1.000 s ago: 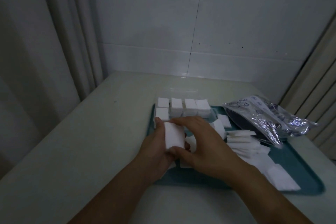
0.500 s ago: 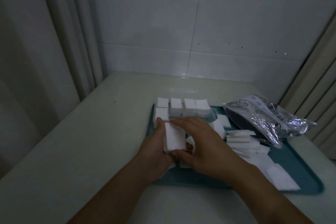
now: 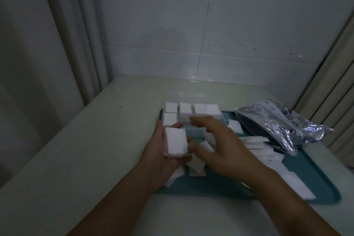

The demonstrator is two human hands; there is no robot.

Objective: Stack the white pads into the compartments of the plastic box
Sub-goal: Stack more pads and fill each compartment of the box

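A person's left hand (image 3: pixel 162 151) holds a stack of white pads (image 3: pixel 175 142), thumb at its far edge and fingers (image 3: pixel 183 158) curled under its near edge. The right hand (image 3: pixel 228 151) hovers just beside the stack, not touching it, its fingers (image 3: pixel 199 120) spread apart and slightly bent, blurred. Just beyond the fingertips of both hands sits the clear plastic box (image 3: pixel 195 135); its far compartments hold filled pad stacks (image 3: pixel 185 110), while the compartment nearest the right fingers looks unfilled. Below and right of the right fingers, loose pads (image 3: pixel 254 141) lie scattered on a teal tray (image 3: pixel 310 182). A crinkled foil bag (image 3: pixel 281 120) rests further right, on the pale surface (image 3: pixel 80 159)
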